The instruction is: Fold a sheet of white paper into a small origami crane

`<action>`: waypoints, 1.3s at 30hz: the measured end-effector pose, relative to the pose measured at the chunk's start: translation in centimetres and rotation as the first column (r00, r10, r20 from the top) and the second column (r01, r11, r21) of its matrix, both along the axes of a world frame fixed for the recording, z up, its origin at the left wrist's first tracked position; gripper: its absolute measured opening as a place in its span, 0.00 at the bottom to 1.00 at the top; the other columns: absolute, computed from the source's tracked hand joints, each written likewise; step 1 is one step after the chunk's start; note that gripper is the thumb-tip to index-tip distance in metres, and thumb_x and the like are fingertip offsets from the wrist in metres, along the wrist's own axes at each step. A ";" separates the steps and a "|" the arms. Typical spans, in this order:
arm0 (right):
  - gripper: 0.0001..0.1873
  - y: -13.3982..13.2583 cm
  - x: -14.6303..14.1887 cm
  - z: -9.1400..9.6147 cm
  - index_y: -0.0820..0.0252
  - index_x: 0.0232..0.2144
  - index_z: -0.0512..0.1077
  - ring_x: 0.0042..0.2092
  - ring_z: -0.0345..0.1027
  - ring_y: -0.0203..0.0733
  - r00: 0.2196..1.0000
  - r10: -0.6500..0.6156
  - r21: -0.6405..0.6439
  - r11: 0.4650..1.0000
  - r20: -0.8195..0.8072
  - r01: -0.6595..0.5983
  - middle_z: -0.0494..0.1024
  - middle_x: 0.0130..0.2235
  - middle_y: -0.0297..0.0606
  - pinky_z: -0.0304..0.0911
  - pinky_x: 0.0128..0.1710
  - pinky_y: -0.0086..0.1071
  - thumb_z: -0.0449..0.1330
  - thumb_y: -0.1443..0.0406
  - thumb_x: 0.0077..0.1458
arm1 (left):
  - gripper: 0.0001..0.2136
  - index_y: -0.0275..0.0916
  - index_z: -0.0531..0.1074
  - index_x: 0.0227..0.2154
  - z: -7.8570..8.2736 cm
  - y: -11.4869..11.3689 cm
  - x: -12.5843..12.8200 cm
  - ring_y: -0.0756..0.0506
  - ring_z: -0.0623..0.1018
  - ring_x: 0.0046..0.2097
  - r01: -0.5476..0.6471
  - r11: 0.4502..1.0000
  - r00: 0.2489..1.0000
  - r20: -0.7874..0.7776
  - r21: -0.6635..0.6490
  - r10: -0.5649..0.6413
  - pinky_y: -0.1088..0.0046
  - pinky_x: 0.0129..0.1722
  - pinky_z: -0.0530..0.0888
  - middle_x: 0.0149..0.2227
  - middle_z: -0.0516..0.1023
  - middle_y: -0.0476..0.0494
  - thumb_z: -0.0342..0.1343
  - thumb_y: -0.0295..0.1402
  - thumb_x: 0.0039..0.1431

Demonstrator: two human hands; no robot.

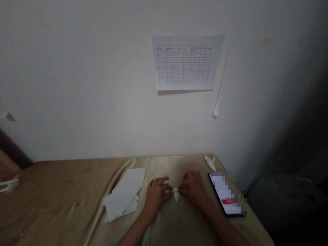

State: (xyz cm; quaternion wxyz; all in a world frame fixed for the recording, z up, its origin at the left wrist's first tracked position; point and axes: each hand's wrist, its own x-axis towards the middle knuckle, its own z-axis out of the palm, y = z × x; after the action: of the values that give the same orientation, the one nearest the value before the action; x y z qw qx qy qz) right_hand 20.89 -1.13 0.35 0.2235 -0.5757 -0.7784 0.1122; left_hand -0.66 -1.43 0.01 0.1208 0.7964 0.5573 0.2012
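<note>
A small piece of folded white paper (176,195) is held between my two hands, low over the tan cloth of the table (169,225). Thumb and forefinger of my left hand (157,192) pinch its left side. On the opposite side, my right hand (193,184) pinches it in the same way, the other fingers curled. The paper narrows to a point toward me. Its exact folds are too small to make out, and my fingertips cover both its ends.
Loose white paper sheets (125,193) lie in a pile to the left. On the right is a phone (225,194) with a lit screen, and behind it another folded paper piece (210,163). A printed table sheet (187,63) hangs on the wall.
</note>
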 end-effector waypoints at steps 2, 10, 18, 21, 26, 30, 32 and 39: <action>0.05 0.0 0.0 -0.1 0.40 0.33 0.82 0.56 0.63 0.50 1.000 -0.007 -0.006 1.000 0.004 0.007 0.75 0.48 0.36 0.35 0.66 0.54 0.68 0.54 0.53 | 0.08 0.56 0.83 0.37 -0.1 0.0 0.0 0.37 0.72 0.59 -0.005 1.000 1.000 0.007 0.004 0.005 0.52 0.62 0.64 0.59 0.75 0.54 0.66 0.37 0.54; 0.05 0.1 0.2 -0.7 0.45 0.31 0.82 0.55 0.63 0.48 0.999 0.010 -0.024 1.000 -0.035 -0.011 0.75 0.46 0.35 0.33 0.66 0.54 0.68 0.55 0.54 | 0.05 0.54 0.83 0.35 -0.8 0.0 0.1 0.37 0.72 0.58 -0.015 0.999 0.999 0.029 0.044 0.014 0.49 0.62 0.62 0.56 0.77 0.52 0.65 0.39 0.55; 0.07 0.3 0.0 -1.8 0.40 0.37 0.81 0.57 0.61 0.48 0.992 0.073 0.018 0.997 -0.100 -0.072 0.72 0.51 0.35 0.41 0.65 0.50 0.68 0.61 0.54 | 0.09 0.55 0.80 0.39 -0.7 0.1 0.6 0.37 0.70 0.60 -0.005 1.000 1.000 0.002 0.014 0.005 0.43 0.64 0.57 0.59 0.74 0.51 0.65 0.35 0.55; 0.07 0.3 -0.2 -1.9 0.38 0.37 0.81 0.57 0.61 0.48 0.993 0.092 0.019 0.996 -0.075 -0.091 0.72 0.51 0.34 0.42 0.65 0.50 0.67 0.61 0.56 | 0.10 0.57 0.80 0.40 -0.6 0.0 0.7 0.37 0.70 0.61 0.004 1.000 1.000 -0.009 0.001 -0.004 0.41 0.64 0.54 0.60 0.73 0.52 0.64 0.34 0.56; 0.07 0.1 -0.2 -1.3 0.35 0.38 0.81 0.57 0.60 0.48 0.996 0.090 0.016 0.996 -0.022 -0.089 0.73 0.51 0.34 0.42 0.65 0.50 0.66 0.59 0.57 | 0.08 0.59 0.81 0.38 -0.4 0.0 0.7 0.37 0.69 0.61 0.004 1.000 0.999 -0.036 -0.004 -0.005 0.41 0.64 0.53 0.60 0.73 0.54 0.64 0.36 0.57; 0.05 0.2 -0.1 -0.8 0.35 0.36 0.81 0.56 0.61 0.47 0.998 0.061 0.007 0.998 0.003 -0.061 0.74 0.48 0.34 0.39 0.65 0.51 0.67 0.56 0.56 | 0.07 0.60 0.81 0.37 -0.1 0.0 0.6 0.37 0.69 0.61 -0.012 1.000 1.000 -0.026 -0.009 0.012 0.44 0.64 0.56 0.60 0.73 0.56 0.64 0.39 0.56; 0.04 0.3 -0.1 -0.6 0.36 0.36 0.81 0.55 0.62 0.46 0.999 0.048 -0.001 0.999 0.005 -0.048 0.74 0.47 0.33 0.38 0.65 0.50 0.67 0.56 0.56 | 0.06 0.59 0.82 0.36 0.0 0.0 0.5 0.37 0.69 0.61 -0.021 1.000 1.000 -0.022 -0.007 0.021 0.46 0.63 0.57 0.60 0.74 0.56 0.65 0.40 0.56; 0.04 0.3 0.0 -0.3 0.39 0.33 0.82 0.55 0.63 0.47 1.000 0.012 -0.012 1.000 0.003 -0.012 0.75 0.46 0.34 0.37 0.65 0.50 0.68 0.53 0.53 | 0.05 0.58 0.82 0.35 0.1 0.1 0.2 0.37 0.70 0.59 -0.039 0.999 0.999 -0.023 -0.019 0.039 0.48 0.63 0.58 0.58 0.76 0.57 0.64 0.40 0.56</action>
State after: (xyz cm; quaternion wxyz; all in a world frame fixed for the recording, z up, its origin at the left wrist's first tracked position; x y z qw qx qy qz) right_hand 20.89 -0.83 0.04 0.2180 -0.5725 -0.7816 0.1174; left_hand -0.45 -1.36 0.13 0.1182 0.7864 0.5760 0.1892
